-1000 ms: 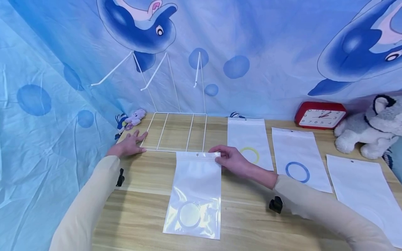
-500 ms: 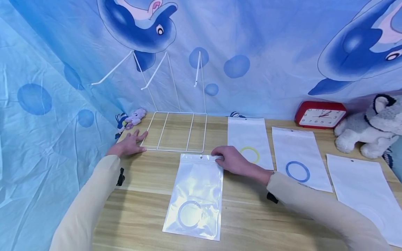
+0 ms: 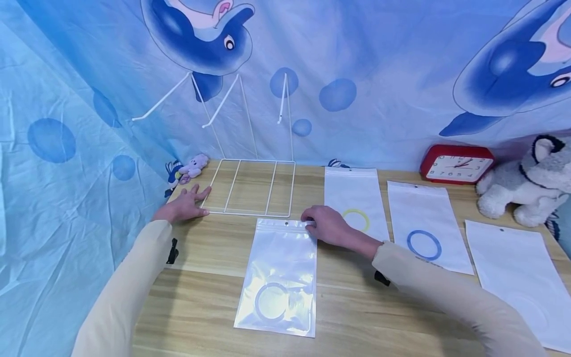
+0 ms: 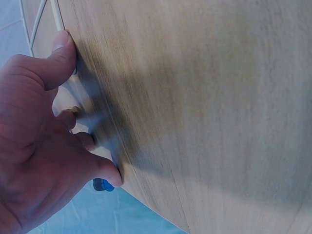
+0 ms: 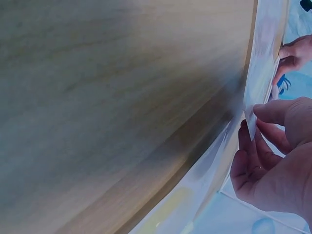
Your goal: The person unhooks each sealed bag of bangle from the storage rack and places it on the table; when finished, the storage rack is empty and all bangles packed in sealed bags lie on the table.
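A white zip bag with a round ring outline near its bottom lies in the middle of the table in the head view. My right hand pinches its upper right corner between thumb and fingers; the right wrist view shows the bag's edge in that pinch. Behind the bag stands a white wire rack with three upright arms. My left hand rests at the rack's front left corner, fingers spread on the wood. In the left wrist view its thumb touches the wire end.
To the right lie a bag with a yellow ring, a bag with a blue ring and another white bag. A red clock and a plush husky stand back right. A small purple plush sits behind my left hand.
The zip bag's top edge has come down from the rack's front wire and shifted slightly right, with my right hand still pinching its corner. My left hand stays at the rack's corner.
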The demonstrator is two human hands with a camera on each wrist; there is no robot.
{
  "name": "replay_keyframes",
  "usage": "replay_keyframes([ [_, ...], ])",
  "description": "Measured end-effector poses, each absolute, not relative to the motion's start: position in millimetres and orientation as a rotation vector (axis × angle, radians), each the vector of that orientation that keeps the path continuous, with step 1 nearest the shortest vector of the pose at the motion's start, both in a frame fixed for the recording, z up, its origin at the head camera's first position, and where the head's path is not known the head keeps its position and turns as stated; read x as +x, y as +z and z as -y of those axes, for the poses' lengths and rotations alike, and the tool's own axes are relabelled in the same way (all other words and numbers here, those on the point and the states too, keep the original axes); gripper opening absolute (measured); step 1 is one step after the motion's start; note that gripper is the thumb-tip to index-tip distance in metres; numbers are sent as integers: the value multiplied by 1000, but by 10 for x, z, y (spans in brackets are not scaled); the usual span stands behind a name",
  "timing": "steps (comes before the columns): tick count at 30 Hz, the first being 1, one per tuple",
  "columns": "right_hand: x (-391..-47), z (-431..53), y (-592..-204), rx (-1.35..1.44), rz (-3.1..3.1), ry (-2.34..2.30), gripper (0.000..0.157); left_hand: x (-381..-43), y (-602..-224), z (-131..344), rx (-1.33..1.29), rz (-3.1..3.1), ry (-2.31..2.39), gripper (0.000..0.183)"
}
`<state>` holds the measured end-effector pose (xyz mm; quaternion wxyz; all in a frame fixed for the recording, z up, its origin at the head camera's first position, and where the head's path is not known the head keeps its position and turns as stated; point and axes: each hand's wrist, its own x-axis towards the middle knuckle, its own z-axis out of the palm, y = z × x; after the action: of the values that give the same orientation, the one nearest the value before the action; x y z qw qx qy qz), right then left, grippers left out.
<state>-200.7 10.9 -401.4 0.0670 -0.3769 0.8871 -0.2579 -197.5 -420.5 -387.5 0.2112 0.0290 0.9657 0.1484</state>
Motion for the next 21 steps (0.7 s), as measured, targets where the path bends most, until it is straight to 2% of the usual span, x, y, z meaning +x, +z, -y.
replay_keyframes([
  [15, -2072, -75, -4034, -1106, -2710, -688, 14, -1971, -3858, 4188, 55, -2677, 411, 81],
  [21, -2130, -157, -3982, -1137, -2742, -807, 13, -1956, -3871, 4198, 67, -2676, 406, 80],
])
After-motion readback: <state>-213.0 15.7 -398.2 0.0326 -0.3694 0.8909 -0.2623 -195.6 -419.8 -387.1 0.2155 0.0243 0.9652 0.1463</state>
